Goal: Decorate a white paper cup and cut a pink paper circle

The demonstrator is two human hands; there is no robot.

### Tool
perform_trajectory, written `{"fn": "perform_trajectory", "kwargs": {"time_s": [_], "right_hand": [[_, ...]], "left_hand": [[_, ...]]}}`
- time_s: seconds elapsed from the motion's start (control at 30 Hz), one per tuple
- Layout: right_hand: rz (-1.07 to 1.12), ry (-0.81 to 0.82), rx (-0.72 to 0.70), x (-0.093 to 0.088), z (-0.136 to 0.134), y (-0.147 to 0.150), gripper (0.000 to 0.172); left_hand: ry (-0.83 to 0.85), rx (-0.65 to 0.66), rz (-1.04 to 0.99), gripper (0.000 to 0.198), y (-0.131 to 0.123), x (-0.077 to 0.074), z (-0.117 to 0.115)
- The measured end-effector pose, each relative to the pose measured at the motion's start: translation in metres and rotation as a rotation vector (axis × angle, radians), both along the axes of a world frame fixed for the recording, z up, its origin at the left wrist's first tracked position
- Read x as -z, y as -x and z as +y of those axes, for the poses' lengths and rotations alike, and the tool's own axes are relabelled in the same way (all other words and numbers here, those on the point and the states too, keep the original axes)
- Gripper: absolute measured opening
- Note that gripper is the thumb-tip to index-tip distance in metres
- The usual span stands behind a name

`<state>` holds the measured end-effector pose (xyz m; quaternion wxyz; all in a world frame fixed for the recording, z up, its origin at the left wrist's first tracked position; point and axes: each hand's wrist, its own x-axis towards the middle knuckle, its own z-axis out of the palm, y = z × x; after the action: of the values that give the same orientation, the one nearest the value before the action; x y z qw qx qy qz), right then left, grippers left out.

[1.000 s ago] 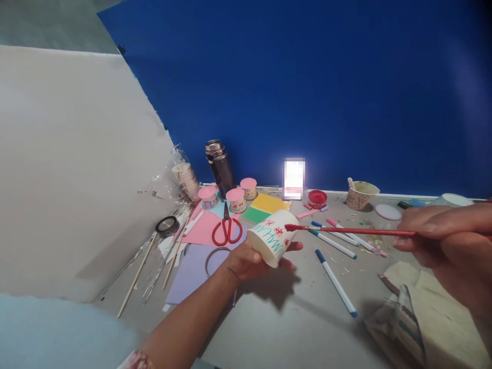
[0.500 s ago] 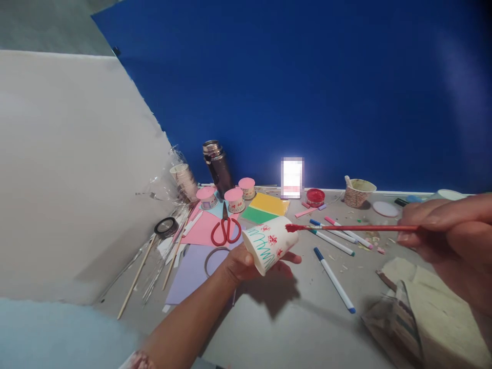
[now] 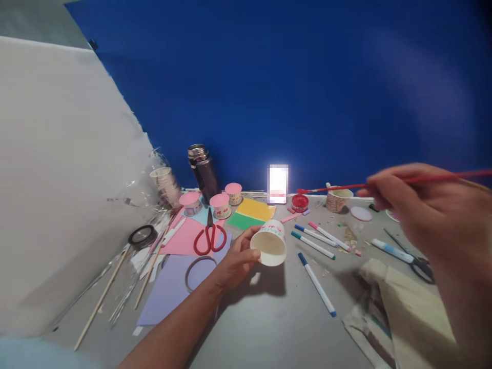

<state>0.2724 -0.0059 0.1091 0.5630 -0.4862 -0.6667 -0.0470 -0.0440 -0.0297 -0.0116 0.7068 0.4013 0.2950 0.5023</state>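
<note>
My left hand (image 3: 243, 256) is closed around a white paper cup (image 3: 280, 237), whose open mouth faces me. Red flower marks and blue-green strokes run over the cup's side. In my right hand (image 3: 403, 197) is a thin red paintbrush (image 3: 346, 187), pinched and held nearly level. Its red-coated tip is over the small pot of red paint (image 3: 300, 203); whether it touches the paint I cannot tell. Felt-tip pens, among them a blue-capped marker (image 3: 317, 284), lie on the table to the right of the paper cup.
Red-handled scissors (image 3: 210, 238) lie on coloured paper at the left, near a tape roll (image 3: 142, 235). Behind stand pink-topped cups (image 3: 220, 205), a dark flask (image 3: 203, 174) and stacked cups (image 3: 165, 187). A beige cloth (image 3: 411, 307) and black scissors (image 3: 423, 270) are at the right.
The brush has left the cup's side and moved away to the paint pot with my right hand. My left hand has turned the cup so its mouth faces me. The view has shifted right.
</note>
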Motion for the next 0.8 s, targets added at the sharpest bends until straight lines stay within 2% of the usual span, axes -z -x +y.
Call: {"fn": "perform_trajectory", "kwargs": {"time_s": [0.07, 0.13, 0.17, 0.27, 0.33, 0.5, 0.63, 0.73, 0.8], "right_hand": [[-0.065, 0.150, 0.016, -0.010, 0.036, 0.005, 0.026], [-0.129, 0.447, -0.080, -0.011, 0.080, 0.008, 0.027], [-0.145, 0.526, -0.102, -0.007, 0.101, 0.009, 0.028], [-0.180, 0.645, -0.140, 0.008, 0.153, 0.011, 0.025], [-0.203, 0.703, -0.166, 0.017, 0.174, 0.014, 0.024], [-0.291, 0.806, -0.205, 0.029, 0.198, 0.030, 0.019], [-0.340, 0.781, -0.115, 0.033, 0.206, 0.036, 0.012], [-0.341, 0.711, -0.001, 0.034, 0.195, 0.033, 0.036], [-0.338, 0.665, 0.049, 0.035, 0.173, 0.028, 0.049]], "left_hand": [[0.000, -0.027, 0.024, 0.070, -0.001, 0.001, 0.002], [0.002, -0.035, 0.035, 0.069, -0.002, 0.000, 0.003], [0.004, -0.038, 0.044, 0.069, -0.001, 0.000, 0.003], [-0.002, -0.034, 0.097, 0.066, -0.001, -0.003, 0.001], [-0.027, -0.012, 0.126, 0.064, -0.001, -0.003, 0.001], [-0.061, 0.004, 0.177, 0.067, -0.001, -0.001, 0.003], [-0.089, -0.070, 0.214, 0.070, 0.000, 0.006, 0.008], [-0.121, -0.170, 0.320, 0.073, -0.001, 0.011, 0.010], [-0.195, -0.272, 0.456, 0.073, -0.003, 0.013, 0.009]]}}
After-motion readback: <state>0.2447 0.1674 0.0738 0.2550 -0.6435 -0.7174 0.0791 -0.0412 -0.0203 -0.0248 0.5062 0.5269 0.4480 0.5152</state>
